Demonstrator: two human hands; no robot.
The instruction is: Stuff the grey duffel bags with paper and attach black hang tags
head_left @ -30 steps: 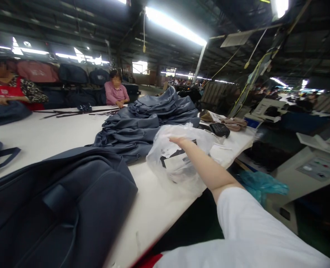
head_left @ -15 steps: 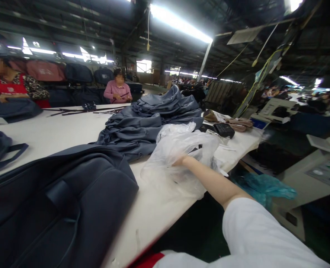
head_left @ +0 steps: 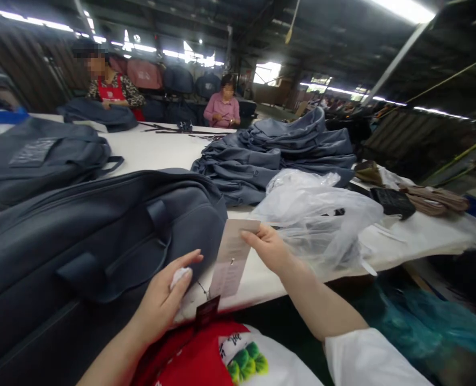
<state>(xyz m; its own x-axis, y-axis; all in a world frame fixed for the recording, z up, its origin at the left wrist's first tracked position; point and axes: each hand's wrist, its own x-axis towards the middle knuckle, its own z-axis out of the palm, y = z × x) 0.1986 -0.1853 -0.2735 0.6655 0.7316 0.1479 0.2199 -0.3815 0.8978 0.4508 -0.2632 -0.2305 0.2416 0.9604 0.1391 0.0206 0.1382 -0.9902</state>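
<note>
My right hand (head_left: 269,247) pinches the upper corner of a pale printed hang tag (head_left: 230,268) between thumb and fingers. A thin string and a small dark tag (head_left: 206,312) hang at its lower end. My left hand (head_left: 163,300) is to the left of the tag, its index finger stretched forward. Between its thumb and fingers sits a small white object (head_left: 180,277), too little of it visible to name. Beside my left hand lies a large dark blue bag (head_left: 133,225) with a strap handle. Behind my right hand rests a heap of clear plastic bags (head_left: 318,209).
A pile of blue-grey bags (head_left: 278,155) stands farther back on the white table (head_left: 141,147). Another dark bag (head_left: 36,155) lies at left. Brown folded pieces (head_left: 434,199) and a black item (head_left: 393,202) lie at right. Two people sit across the table.
My right hand has come back from the plastic bags and now holds the hang tag. My left hand has come into view. The camera has turned left.
</note>
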